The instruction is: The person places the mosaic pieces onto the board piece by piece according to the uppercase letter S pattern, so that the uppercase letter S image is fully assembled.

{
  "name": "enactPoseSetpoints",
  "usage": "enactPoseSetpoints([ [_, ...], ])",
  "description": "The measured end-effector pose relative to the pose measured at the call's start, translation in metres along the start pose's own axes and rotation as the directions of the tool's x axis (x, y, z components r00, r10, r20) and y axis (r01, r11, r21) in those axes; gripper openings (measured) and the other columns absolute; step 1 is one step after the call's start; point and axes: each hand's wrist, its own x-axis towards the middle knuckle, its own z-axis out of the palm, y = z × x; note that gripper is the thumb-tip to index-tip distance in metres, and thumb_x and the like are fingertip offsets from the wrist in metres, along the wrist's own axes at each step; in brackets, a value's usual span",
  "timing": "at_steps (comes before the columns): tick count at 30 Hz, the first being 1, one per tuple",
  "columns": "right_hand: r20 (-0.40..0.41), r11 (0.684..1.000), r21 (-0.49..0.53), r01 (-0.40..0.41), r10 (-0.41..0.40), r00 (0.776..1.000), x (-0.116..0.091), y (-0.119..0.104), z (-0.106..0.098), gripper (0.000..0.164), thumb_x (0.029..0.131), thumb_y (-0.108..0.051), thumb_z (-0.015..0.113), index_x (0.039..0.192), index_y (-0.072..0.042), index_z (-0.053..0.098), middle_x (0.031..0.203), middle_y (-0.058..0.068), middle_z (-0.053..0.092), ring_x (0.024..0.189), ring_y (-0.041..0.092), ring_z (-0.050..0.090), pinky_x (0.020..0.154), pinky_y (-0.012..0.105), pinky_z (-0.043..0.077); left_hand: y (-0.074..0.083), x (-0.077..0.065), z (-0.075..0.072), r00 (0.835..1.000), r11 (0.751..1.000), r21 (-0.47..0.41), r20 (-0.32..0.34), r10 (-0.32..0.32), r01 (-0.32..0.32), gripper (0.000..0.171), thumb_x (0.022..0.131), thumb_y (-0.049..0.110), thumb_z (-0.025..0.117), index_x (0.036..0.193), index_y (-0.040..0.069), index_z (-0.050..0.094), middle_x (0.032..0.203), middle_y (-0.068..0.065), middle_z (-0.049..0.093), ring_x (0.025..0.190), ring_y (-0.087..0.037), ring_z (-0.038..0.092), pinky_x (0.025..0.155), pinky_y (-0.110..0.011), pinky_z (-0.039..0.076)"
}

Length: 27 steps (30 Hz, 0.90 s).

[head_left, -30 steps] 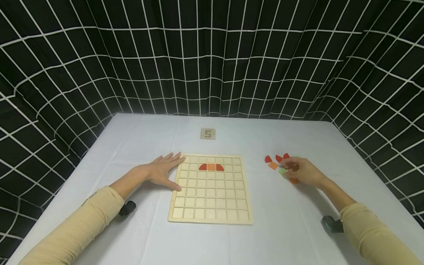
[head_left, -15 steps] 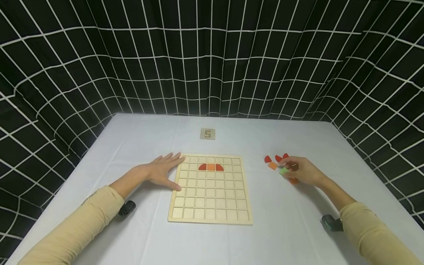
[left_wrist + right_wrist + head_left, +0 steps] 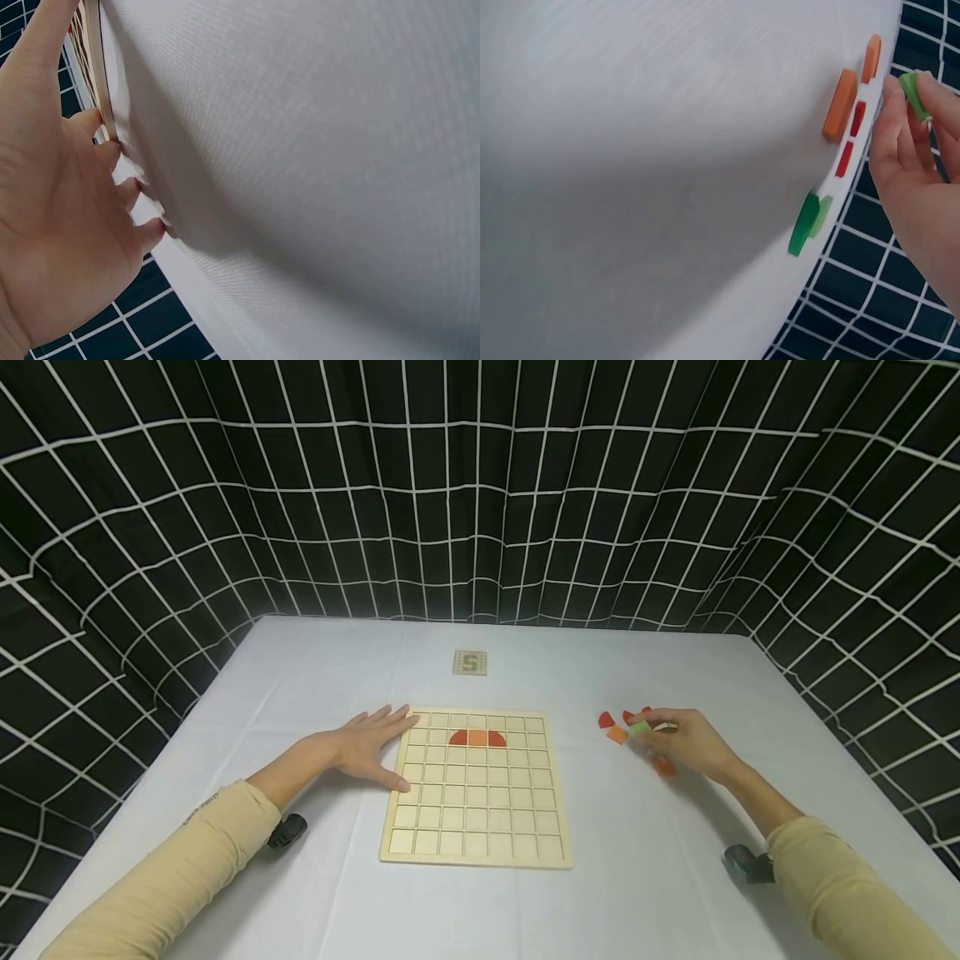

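Note:
My left hand (image 3: 367, 747) lies with fingers spread at the left edge of a wooden grid board (image 3: 477, 797); in the left wrist view its fingertips come right at the board's side. Near the board's top sits an orange square tile (image 3: 477, 738) between two red rounded tiles (image 3: 497, 739). Off to the right, my right hand (image 3: 690, 745) pinches a light green tile (image 3: 913, 96) between thumb and fingers, raised above the cloth. Around it lie an orange tile (image 3: 617, 735), a red tile (image 3: 606, 720) and another orange tile (image 3: 663, 767).
A small square card (image 3: 470, 663) with a brown figure lies beyond the board. In the right wrist view, a dark green tile (image 3: 805, 223) and a light green one stand out beside red tiles (image 3: 858, 118). A black curtain (image 3: 480, 493) with white grid lines surrounds the white-covered table (image 3: 315, 652).
My right hand has taken hold of the light green tile and lifted it slightly up and away from the cloth. The left hand and the board have stayed in place.

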Motion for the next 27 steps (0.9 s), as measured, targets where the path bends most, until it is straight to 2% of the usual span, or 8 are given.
enactPoseSetpoints([
  [3, 0.015, 1.000, 0.013, 0.008, -0.008, 1.000, 0.002, -0.005, 0.003, 0.038, 0.091, -0.018, 0.066, 0.126, -0.002, 0.062, 0.134, 0.023, 0.050, 0.103, 0.036, 0.059, 0.069, 0.027, 0.055, -0.001, 0.001, 0.001, 1.000, 1.000, -0.002, -0.001, 0.002, -0.002, 0.115, 0.072, 0.072, 0.064, 0.154, 0.011, 0.013, 0.159, -0.012, 0.002, 0.143, -0.036, 0.001, 0.112, -0.056, 0.002],
  [6, 0.045, 0.999, 0.048, -0.003, 0.001, 0.999, 0.005, -0.010, 0.006, 0.039, 0.092, -0.019, 0.065, 0.127, -0.003, 0.060, 0.129, 0.022, 0.054, 0.101, 0.034, 0.061, 0.075, 0.030, 0.054, -0.001, 0.001, 0.001, 1.000, 1.000, 0.003, 0.006, -0.005, 0.005, 0.115, 0.072, 0.073, 0.064, 0.154, 0.012, 0.012, 0.159, -0.011, 0.001, 0.143, -0.035, 0.001, 0.113, -0.055, 0.002],
  [9, 0.074, 0.998, 0.062, -0.014, 0.009, 0.997, 0.007, -0.017, 0.012, 0.039, 0.092, -0.020, 0.065, 0.127, -0.003, 0.060, 0.124, 0.020, 0.057, 0.092, 0.028, 0.064, 0.072, 0.031, 0.053, 0.000, 0.000, 0.001, 1.000, 1.000, -0.001, 0.002, -0.001, 0.001, 0.114, 0.072, 0.072, 0.064, 0.154, 0.011, 0.013, 0.159, -0.012, 0.002, 0.143, -0.036, 0.002, 0.112, -0.056, 0.002],
  [10, 0.076, 0.998, 0.062, -0.021, 0.016, 0.997, 0.008, -0.019, 0.014, 0.038, 0.092, -0.020, 0.065, 0.126, -0.005, 0.061, 0.122, 0.019, 0.058, 0.082, 0.026, 0.065, 0.066, 0.030, 0.052, 0.000, 0.000, 0.000, 1.000, 1.000, 0.000, 0.003, -0.004, 0.004, 0.114, 0.072, 0.072, 0.064, 0.154, 0.011, 0.013, 0.159, -0.012, 0.001, 0.143, -0.036, 0.001, 0.112, -0.055, 0.002],
  [15, 0.071, 0.997, 0.078, -0.008, 0.003, 0.998, 0.014, -0.028, 0.024, 0.039, 0.089, -0.017, 0.069, 0.124, -0.004, 0.061, 0.114, 0.019, 0.060, 0.075, 0.022, 0.065, 0.058, 0.027, 0.051, 0.000, 0.000, 0.000, 1.000, 1.000, 0.001, -0.002, -0.003, 0.003, 0.113, 0.072, 0.070, 0.065, 0.154, 0.010, 0.014, 0.159, -0.012, 0.002, 0.143, -0.036, 0.002, 0.112, -0.056, 0.002],
  [19, 0.082, 0.990, 0.137, -0.014, 0.003, 0.997, 0.018, -0.034, 0.034, 0.041, 0.087, -0.015, 0.070, 0.123, 0.002, 0.059, 0.107, 0.018, 0.063, 0.081, 0.024, 0.066, 0.065, 0.029, 0.054, 0.000, -0.001, 0.001, 1.000, 1.000, -0.003, -0.008, 0.006, -0.006, 0.113, 0.072, 0.069, 0.066, 0.154, 0.010, 0.014, 0.158, -0.013, 0.003, 0.142, -0.037, 0.002, 0.112, -0.057, 0.002],
  [27, 0.114, 0.988, 0.148, -0.031, 0.014, 0.993, 0.024, -0.054, 0.053, 0.037, 0.084, -0.013, 0.073, 0.117, 0.002, 0.064, 0.098, 0.012, 0.061, 0.077, 0.020, 0.064, 0.067, 0.030, 0.054, 0.000, -0.001, 0.000, 1.000, 1.000, 0.005, -0.010, 0.009, -0.009, 0.113, 0.072, 0.069, 0.066, 0.154, 0.010, 0.015, 0.158, -0.013, 0.003, 0.142, -0.037, 0.003, 0.112, -0.057, 0.003],
])
